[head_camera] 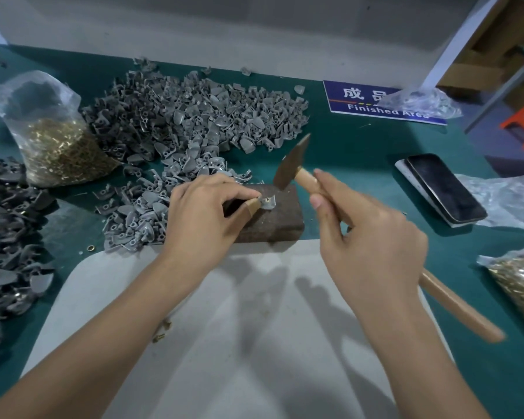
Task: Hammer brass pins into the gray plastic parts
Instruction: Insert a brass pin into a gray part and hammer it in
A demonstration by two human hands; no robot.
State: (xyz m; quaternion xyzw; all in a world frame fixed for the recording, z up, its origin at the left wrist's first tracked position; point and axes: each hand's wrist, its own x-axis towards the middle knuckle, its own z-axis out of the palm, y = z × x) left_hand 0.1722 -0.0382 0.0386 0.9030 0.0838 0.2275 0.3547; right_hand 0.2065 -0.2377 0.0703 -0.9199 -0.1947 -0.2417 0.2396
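Note:
A small gray plastic part with a brass pin in it lies on a dark brown block at the table's middle. My left hand pinches that part at its left side, thumb wrapped in tape. My right hand grips the wooden handle of a hammer, whose head hangs tilted just above and right of the part. A big heap of loose gray parts lies behind the block. A clear bag of brass pins stands at the left.
Darker gray parts are piled at the far left. A phone lies to the right, with another bag of brass pins at the right edge. A blue "Finished Area" sign lies at the back. A gray mat covers the near table.

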